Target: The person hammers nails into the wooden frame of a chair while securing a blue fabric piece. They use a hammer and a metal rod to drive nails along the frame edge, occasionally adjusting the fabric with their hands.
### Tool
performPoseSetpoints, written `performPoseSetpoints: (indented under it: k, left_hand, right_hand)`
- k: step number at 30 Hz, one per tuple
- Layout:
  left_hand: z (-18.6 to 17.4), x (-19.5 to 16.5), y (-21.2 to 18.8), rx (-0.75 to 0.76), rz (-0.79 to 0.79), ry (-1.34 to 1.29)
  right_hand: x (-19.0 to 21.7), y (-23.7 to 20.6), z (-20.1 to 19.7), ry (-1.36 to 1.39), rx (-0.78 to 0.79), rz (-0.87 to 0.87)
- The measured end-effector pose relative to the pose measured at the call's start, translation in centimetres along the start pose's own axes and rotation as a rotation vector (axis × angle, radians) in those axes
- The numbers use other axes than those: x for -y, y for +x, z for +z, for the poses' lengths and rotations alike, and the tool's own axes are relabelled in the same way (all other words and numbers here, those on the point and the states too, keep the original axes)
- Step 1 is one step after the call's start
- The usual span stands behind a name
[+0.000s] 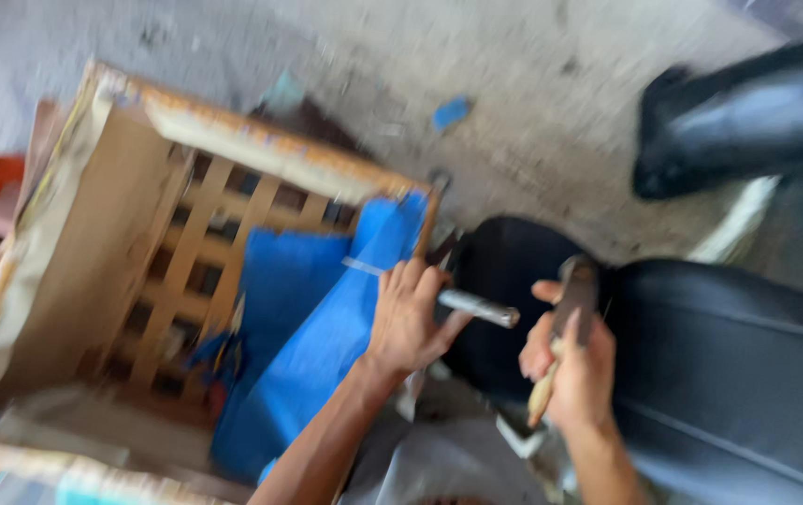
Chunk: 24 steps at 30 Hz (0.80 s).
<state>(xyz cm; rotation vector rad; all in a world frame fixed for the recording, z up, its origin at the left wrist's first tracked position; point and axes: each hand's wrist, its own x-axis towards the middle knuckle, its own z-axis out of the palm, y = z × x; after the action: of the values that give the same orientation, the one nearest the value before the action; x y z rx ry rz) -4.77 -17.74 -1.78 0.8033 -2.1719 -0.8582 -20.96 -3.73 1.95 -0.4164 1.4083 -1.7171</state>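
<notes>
Head view, left hand (pixel 408 318) gripping metal rod (pixel 478 308), right hand (pixel 571 360) clutching wooden-handled tool (pixel 565 327), beside wooden frame (pixel 186 243).

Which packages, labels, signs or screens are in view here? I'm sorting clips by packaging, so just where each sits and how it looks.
Open box frame: left, tipped on its side, tan board walls, wooden slats inside, edges faced with blurred patterned paper.
Blue sheet: draped from the frame's right edge, beside the left hand, which holds a metal rod.
No labels, signs or screens can be made out; the picture is blurred.
</notes>
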Motion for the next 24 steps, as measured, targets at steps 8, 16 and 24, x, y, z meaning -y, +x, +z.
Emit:
performPoseSetpoints:
  k: [8, 16, 24]
  left_hand:
    - [5.4, 0.0, 7.0, 0.112, -0.041, 0.134]
    - [7.6, -0.8, 8.4, 0.127, -0.104, 0.181]
    - [7.9, -1.7, 9.0, 0.079, -0.062, 0.203]
  right_hand:
    - [2.8, 7.1, -0.3, -0.48, -0.034, -0.265]
    - [2.1, 10.5, -1.8, -0.466, -0.046, -0.168]
    - [1.4, 11.1, -2.3, -0.294, -0.029, -0.121]
